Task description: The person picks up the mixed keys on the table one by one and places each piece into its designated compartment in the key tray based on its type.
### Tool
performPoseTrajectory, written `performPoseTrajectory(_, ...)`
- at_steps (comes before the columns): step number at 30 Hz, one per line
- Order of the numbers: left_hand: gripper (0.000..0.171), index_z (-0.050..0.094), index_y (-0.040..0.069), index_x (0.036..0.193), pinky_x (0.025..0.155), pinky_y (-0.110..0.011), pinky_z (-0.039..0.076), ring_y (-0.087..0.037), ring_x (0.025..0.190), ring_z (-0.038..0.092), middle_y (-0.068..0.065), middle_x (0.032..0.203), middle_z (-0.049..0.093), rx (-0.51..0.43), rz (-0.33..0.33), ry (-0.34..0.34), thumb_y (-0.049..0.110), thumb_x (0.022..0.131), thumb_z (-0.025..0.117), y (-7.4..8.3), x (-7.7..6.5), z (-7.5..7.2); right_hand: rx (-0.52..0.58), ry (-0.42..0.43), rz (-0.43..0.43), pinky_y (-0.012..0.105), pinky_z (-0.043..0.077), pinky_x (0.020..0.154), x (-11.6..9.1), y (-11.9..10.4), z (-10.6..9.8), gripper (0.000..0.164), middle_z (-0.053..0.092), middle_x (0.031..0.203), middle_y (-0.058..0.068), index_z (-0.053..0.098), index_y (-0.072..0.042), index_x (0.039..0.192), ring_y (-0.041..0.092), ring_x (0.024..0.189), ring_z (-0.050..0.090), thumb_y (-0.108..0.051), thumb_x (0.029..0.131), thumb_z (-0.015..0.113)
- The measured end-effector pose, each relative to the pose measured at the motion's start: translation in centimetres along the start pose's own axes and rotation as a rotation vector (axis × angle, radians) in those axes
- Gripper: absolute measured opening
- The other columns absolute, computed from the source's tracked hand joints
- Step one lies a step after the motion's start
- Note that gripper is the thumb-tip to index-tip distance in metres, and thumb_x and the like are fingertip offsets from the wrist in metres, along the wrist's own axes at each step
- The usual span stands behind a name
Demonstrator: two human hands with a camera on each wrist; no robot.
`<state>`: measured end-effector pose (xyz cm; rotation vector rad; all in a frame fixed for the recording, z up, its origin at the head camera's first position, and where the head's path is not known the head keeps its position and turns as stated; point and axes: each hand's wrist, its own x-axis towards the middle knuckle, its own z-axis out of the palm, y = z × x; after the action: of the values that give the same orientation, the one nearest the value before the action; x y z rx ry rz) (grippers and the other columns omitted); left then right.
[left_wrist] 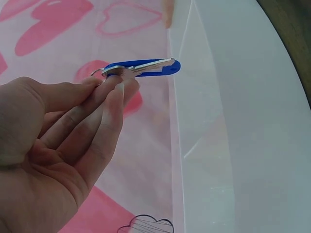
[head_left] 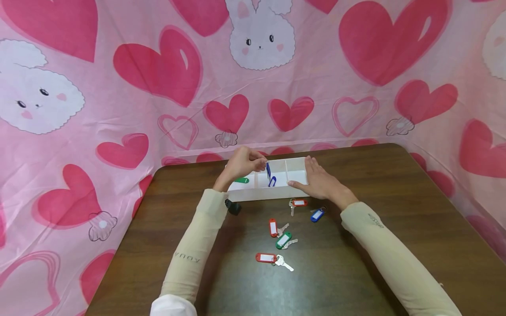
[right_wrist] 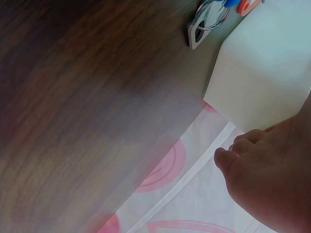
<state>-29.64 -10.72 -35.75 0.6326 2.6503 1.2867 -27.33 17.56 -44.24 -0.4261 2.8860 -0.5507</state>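
In the left wrist view, a blue-tagged key [left_wrist: 170, 67] juts toward 3 o'clock from the left hand [left_wrist: 68, 126], its ring end pinched between thumb and fingers. The head view puts it over the middle compartment of a white tray [head_left: 258, 194], another blue tag [head_left: 272, 181] at its 5 o'clock. The right hand [head_left: 321, 180], fingers extended, touches the tray's 3 o'clock end. Tagged keys [head_left: 283, 240] lie between the tray's 4 and 6 o'clock.
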Motion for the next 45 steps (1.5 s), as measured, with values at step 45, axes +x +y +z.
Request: performPoseTrajectory(45,0.022,0.077,-0.008,0.114,0.092,-0.050,0.064,-0.044,0.099,0.078,-0.027,0.104,0.078,-0.070,-0.156,-0.072,0.008,0.101,0.068,-1.4,4.7,-0.4,-0.002,-0.003,0.006,0.059,0.015,0.132,0.1,0.2,0.0,0.127,-0.005,0.177,0.022,-0.004,0.003,0.166,0.041,0.166,-0.003,-0.087,0.091,0.044)
